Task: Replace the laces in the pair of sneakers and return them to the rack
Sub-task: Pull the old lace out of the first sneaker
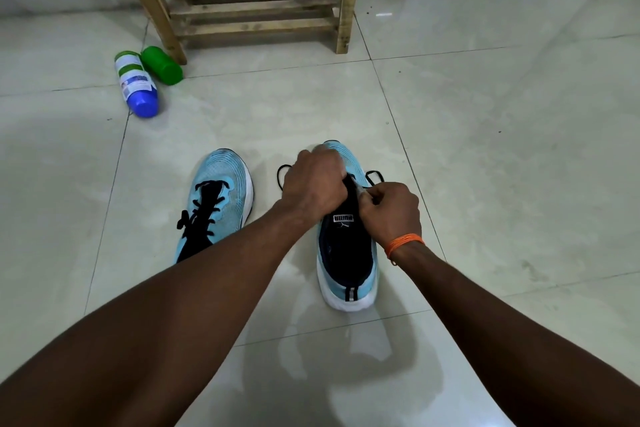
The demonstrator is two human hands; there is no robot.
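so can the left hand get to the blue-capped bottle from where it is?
Probably yes, but not freely. The floor between the left hand and the blue-capped bottle lies bare, with the laced sneaker off to the side. But the hand is busy at the right sneaker's lace.

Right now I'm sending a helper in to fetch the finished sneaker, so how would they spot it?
Start at the wooden rack by the wall and come forward across the tiled floor to the two blue sneakers. The finished sneaker is the one nearer the two bottles. Black lace crisscrosses its top and no hands touch it, unlike its neighbour.
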